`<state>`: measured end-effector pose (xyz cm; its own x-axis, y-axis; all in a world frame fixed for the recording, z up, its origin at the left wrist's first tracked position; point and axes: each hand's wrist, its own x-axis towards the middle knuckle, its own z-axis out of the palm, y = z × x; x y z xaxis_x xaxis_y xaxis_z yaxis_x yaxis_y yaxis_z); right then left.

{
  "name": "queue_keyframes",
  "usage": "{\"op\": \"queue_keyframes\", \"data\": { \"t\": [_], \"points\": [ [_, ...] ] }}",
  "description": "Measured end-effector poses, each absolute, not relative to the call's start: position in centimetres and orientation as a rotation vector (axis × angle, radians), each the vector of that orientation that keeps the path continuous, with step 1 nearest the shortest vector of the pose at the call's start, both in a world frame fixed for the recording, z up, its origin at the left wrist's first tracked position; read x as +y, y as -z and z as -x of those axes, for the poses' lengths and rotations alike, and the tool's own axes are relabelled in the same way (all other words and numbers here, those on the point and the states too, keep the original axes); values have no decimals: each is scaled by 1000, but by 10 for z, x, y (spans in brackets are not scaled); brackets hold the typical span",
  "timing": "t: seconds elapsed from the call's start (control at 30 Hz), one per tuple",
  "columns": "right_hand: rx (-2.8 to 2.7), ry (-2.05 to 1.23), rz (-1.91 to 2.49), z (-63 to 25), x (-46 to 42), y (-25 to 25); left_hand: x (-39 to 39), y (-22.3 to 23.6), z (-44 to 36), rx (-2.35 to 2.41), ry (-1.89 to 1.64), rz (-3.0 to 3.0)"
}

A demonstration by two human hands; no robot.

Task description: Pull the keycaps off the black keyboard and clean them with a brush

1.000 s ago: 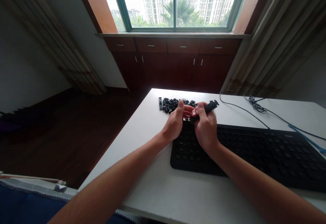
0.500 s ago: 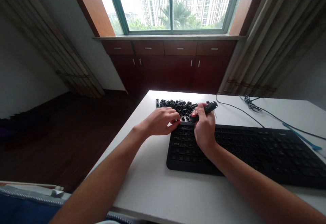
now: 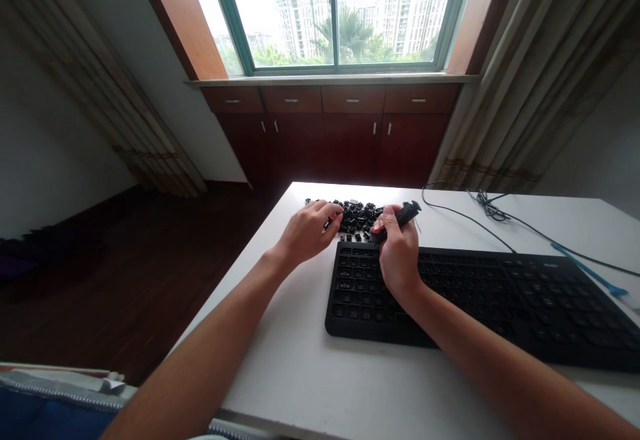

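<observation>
My left hand (image 3: pixel 311 228) is at the left end of a heap of loose black keycaps (image 3: pixel 357 217), fingers curled toward the thumb. A small dark bit shows between them; whether it is gripped or lies behind is unclear. My right hand (image 3: pixel 400 253) is wrapped round a short, thick black tool (image 3: pixel 409 212), tilted, with a flared upper end. Its lower end points at the heap and is mostly hidden by my fingers. Under my right wrist lies a black keyboard (image 3: pixel 470 293), its left keys seemingly without caps.
The white table (image 3: pixel 280 373) carries everything. A black cable (image 3: pixel 465 203) runs from the keyboard's back edge to a tied bundle at the right. A thin blue tool (image 3: pixel 593 270) lies across the keyboard's far right corner. Beyond stand dark red cabinets (image 3: pixel 350 143) under a window.
My left hand has moved left and slightly away from me, off the keyboard's corner, uncovering more of the heap's near side. The right hand keeps its hold on the black tool, almost unmoved.
</observation>
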<state>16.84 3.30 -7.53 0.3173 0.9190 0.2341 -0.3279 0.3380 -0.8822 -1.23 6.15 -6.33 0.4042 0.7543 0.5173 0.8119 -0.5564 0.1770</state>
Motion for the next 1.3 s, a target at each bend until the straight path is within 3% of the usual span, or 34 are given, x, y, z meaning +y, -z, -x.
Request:
{"op": "queue_keyframes", "data": {
  "t": [0.2, 0.3, 0.43, 0.53, 0.63, 1.03, 1.3],
  "points": [
    [-936, -1035, 787, -207, 48, 39, 56, 56, 11, -1382, 657, 2668],
    [-1186, -1023, 1004, -268, 35, 19, 51, 51, 7, -1393, 549, 2794],
    [-1526, -498, 1683, -379, -11, 20, 43, 46, -3, -1621, 455, 2816],
    [-1479, -45, 2082, -455, -48, 38, 38, 45, -10, -1839, 417, 2736],
    [-1481, 163, 2318, -501, -76, 60, 37, 47, -14, -1992, 393, 2700],
    [-1375, -186, 2403, -493, -90, 66, 37, 53, -15, -2215, 443, 2655],
    [-1578, -354, 2085, -430, -102, 63, 5, 48, 46, -2345, 452, 2365]
  ]
}}
